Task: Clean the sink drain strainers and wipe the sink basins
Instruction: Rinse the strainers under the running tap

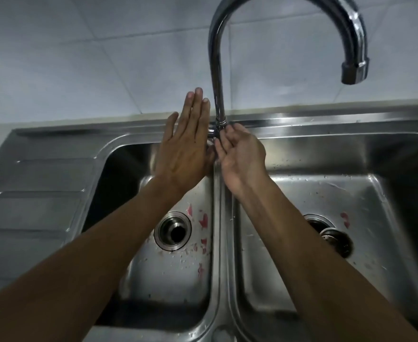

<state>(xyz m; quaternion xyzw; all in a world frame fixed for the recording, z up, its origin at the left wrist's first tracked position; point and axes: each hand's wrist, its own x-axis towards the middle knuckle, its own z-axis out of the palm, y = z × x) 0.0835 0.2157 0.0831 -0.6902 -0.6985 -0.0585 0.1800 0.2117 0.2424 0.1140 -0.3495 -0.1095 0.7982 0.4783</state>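
A steel double sink lies below me. The left basin (168, 280) has an open drain hole (173, 230) with pink scraps and crumbs around it. In the right basin (351, 193) a drain strainer (336, 240) sits tilted beside its drain. My left hand (185, 144) is flat with straight fingers, just left of the faucet base. My right hand (240, 154) curls its fingers around the tap handle (213, 134) at the foot of the tall gooseneck faucet (216, 70). No water runs from the spout (353, 72).
A ribbed steel drainboard (35, 193) lies to the left of the basins. A grey tiled wall (79, 58) rises behind the sink. The divider ridge (224, 267) runs between the two basins.
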